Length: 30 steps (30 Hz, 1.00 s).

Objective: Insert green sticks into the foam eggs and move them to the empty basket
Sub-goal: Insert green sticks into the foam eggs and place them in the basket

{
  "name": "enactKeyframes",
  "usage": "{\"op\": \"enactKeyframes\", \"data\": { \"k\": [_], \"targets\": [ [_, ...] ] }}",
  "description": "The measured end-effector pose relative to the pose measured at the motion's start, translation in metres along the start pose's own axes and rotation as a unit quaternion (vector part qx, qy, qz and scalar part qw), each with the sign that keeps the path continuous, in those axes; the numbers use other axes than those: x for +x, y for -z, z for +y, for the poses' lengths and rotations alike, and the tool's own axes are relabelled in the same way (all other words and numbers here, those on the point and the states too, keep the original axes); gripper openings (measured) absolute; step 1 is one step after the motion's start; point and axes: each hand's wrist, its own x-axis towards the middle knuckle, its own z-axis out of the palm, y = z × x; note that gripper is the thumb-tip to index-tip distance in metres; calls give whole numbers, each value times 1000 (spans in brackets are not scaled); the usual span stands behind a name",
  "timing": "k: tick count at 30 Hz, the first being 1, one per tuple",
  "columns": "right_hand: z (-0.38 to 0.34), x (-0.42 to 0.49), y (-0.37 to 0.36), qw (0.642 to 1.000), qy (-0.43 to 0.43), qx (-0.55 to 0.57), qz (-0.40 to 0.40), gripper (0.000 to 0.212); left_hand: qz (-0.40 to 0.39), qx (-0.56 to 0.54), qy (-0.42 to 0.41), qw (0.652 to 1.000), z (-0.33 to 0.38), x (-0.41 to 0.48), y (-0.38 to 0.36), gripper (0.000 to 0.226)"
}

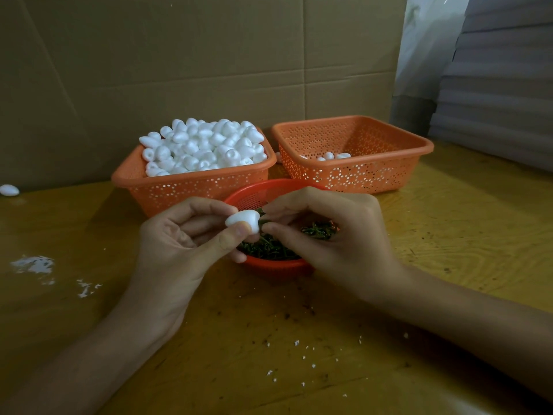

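A: What lies at the far left of the surface (449,235)?
B: One loose egg (9,190) close to the cardboard, and white crumbs (34,265) nearer to the person.
A: And next?
B: The full basket (191,190), heaped with eggs (203,145). In front of it the left hand (179,238) pinches one egg (243,221) between thumb and fingertips.
A: Where is that egg exactly?
B: In the air, above the red bowl (275,266), which holds the green sticks (320,230).
A: And the right hand (338,235)?
B: It pinches a stick (263,221) with thumb and forefinger, its end at the blunt end of the egg. How deep it sits, I cannot tell.
A: Farther right?
B: The second basket (359,175), just beside the full one, with a few eggs (329,156) on its bottom.
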Motion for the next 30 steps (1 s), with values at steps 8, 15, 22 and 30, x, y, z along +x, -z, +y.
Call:
{"op": "enactKeyframes", "data": {
  "k": [8,15,22,30],
  "targets": [
    [1,1,0,997,18,-77,-9,10,10,6,-11,1000,-2,-1,0,27],
    [-2,-1,-2,994,-10,-99,-54,11,2,-5,-22,1000,-3,-1,0,36],
    [-3,-2,-3,992,-32,-111,-59,8,-6,9,-34,999,-9,1,2,23],
    [-1,-2,-2,992,-26,-107,-59,9,-80,8,-51,995,-11,2,8,25]
  ]
}}
